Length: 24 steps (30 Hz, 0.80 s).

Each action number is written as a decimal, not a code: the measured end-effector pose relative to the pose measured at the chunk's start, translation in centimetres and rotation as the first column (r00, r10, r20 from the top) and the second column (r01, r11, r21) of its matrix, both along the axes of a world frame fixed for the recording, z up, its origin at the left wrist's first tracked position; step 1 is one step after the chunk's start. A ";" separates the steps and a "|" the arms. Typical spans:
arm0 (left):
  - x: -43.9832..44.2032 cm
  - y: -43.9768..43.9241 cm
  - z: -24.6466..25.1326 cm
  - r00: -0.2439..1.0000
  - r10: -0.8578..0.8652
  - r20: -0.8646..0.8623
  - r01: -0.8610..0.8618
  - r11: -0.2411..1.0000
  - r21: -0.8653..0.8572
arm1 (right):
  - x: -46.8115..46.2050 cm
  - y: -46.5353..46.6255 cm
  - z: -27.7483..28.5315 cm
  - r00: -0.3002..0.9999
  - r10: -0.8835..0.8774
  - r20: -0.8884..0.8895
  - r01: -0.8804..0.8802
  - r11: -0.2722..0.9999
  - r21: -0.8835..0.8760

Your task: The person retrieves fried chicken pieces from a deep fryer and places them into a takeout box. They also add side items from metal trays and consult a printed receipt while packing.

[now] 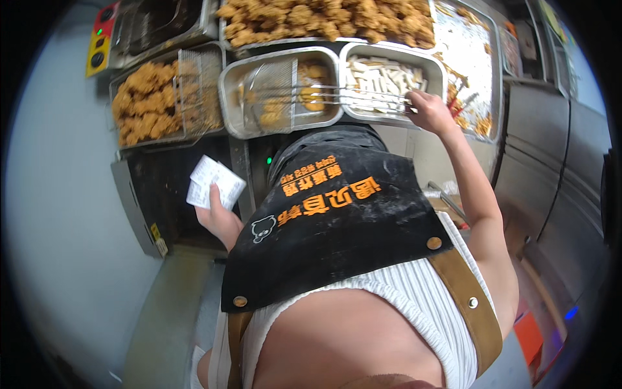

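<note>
My right hand [427, 112] grips the end of a long wire handle [335, 96]. That handle runs left to a wire mesh fryer basket [272, 92] in the middle metal pan [335, 116]. Some yellow fried pieces [311, 97] show in the pan, partly behind the mesh. Under the handle's right end is a pan [357, 114] of pale, stick-shaped pieces [384, 78]. Lower on the left, my left hand [219, 216] pinches a few white printed paper slips [217, 182] between thumb and fingers, away from the pans.
Fried chicken pieces [146, 107] fill a pan at the left, beside another mesh basket [199, 92]. More fried pieces [330, 19] heap a large tray at the back. A crumb-strewn metal tray [469, 63] lies right. Control knobs [98, 59] sit far left; steel doors [534, 126] stand right.
</note>
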State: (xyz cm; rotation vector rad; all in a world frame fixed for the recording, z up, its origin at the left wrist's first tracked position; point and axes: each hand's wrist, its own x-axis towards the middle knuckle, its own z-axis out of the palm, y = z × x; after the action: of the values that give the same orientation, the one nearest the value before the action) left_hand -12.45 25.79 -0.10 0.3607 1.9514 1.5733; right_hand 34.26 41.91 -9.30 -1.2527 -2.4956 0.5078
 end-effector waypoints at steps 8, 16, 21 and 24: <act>-0.7 -2.2 -3.0 0.925 -0.378 -0.027 0.328 0.834 -0.445 | -3.9 2.8 -3.9 0.980 -0.032 0.199 0.049 0.996 -0.081; 0.5 -1.5 -3.5 0.966 -0.259 0.015 0.251 0.920 -0.300 | -1.4 0.8 -4.1 0.942 -0.336 -0.001 0.336 0.941 -0.026; 0.8 -1.0 -2.3 0.997 -0.029 0.069 0.035 0.995 -0.094 | 7.5 -1.3 -6.4 0.200 -0.963 -0.181 0.971 0.219 -0.093; 0.5 0.3 -0.8 0.998 -0.004 0.063 0.001 0.999 0.054 | 12.1 -2.7 -9.1 0.026 -0.946 -0.322 0.966 0.107 -0.235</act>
State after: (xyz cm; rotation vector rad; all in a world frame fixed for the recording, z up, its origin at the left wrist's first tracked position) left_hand -11.92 26.06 -0.93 0.3320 1.8631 1.6190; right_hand 46.37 39.21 -18.45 -2.1468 -0.7664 0.2326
